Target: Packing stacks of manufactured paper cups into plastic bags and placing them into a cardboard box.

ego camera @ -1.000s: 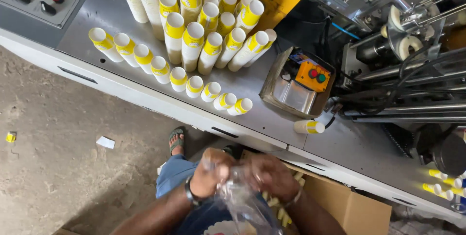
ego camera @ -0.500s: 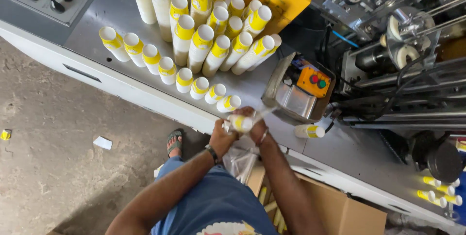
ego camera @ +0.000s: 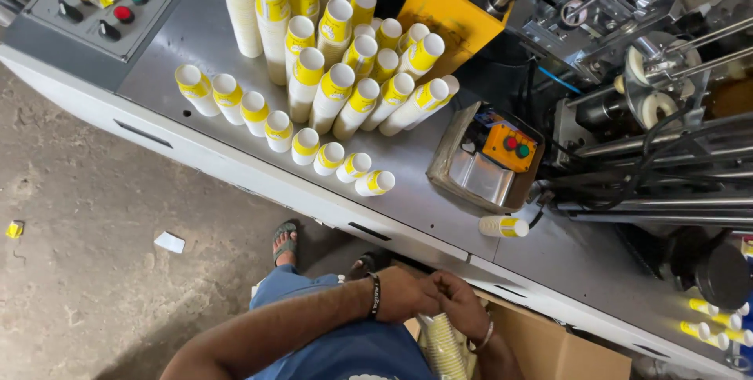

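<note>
Both hands, left hand [ego camera: 404,294] and right hand [ego camera: 461,308], meet with fingers curled around the clear-bagged stack of yellow-and-white paper cups [ego camera: 444,346], low over the brown cardboard box [ego camera: 549,345].

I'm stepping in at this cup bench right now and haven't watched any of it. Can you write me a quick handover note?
Left hand and right hand are low at the bench edge, close together, fingers curled over the top of a stack of yellow-and-white paper cups in a clear bag.
The bagged stack stands over the open cardboard box.
On the steel table: many tall cup stacks, a front row of short stacks, one short stack by the small button box.
Done: one stack is in the bag.
Left: the stacks on the table remain unbagged.
</note>
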